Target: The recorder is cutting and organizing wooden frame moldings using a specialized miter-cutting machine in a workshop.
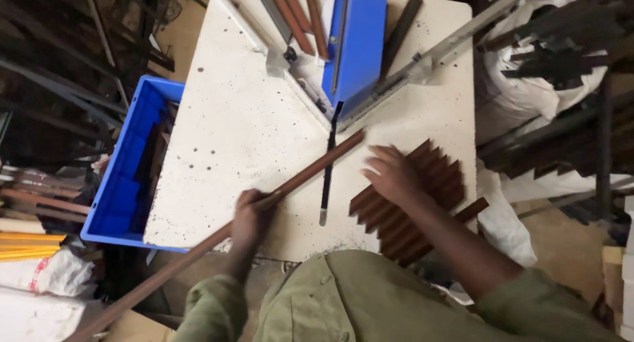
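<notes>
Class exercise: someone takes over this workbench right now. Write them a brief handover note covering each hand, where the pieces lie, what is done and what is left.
Left hand: gripping the long brown strip, which lies diagonally across the white table, its tip near the blue cutter.
Right hand: flat on the row of cut brown pieces.
Done: a batch of short pieces lies side by side.
Left: the long strip is uncut.

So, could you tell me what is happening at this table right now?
A person stands at a white worktable. The left hand grips a long brown strip lying diagonally across the table and past its near edge. The right hand rests flat on a row of short brown pieces. A blue crate sits alongside.
</notes>
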